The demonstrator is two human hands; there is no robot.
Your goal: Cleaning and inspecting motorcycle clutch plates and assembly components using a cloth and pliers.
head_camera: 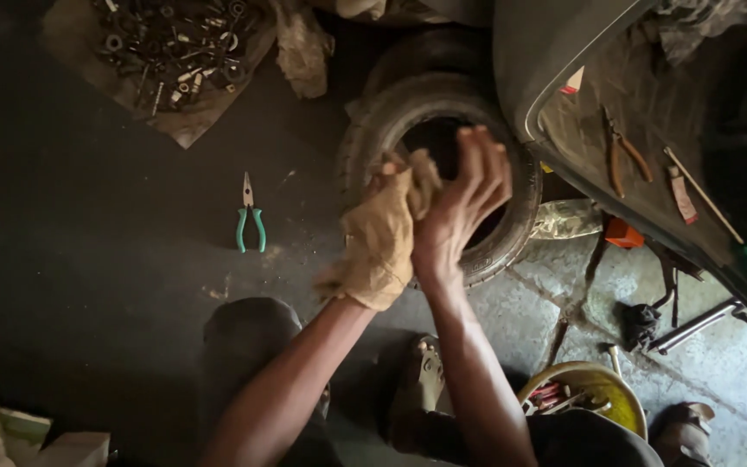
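Now wiping palms clean: left hand [372, 227] bunched around the rag [382, 238], right hand [464, 186] open-fingered against it; next, working between fingers.

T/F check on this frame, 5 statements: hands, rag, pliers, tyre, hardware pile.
1. The left hand is wrapped in a tan rag. True.
2. The right hand holds the green-handled pliers. False: the pliers lie on the dark floor, left of both hands; the right hand is pressed against the rag.
3. A small tyre lies on the floor beyond the hands. True.
4. The pile of nuts and bolts sits inside the tyre. False: it lies on a sheet at the upper left, apart from the tyre.
5. A yellow bowl with tools in it sits at the lower right. True.
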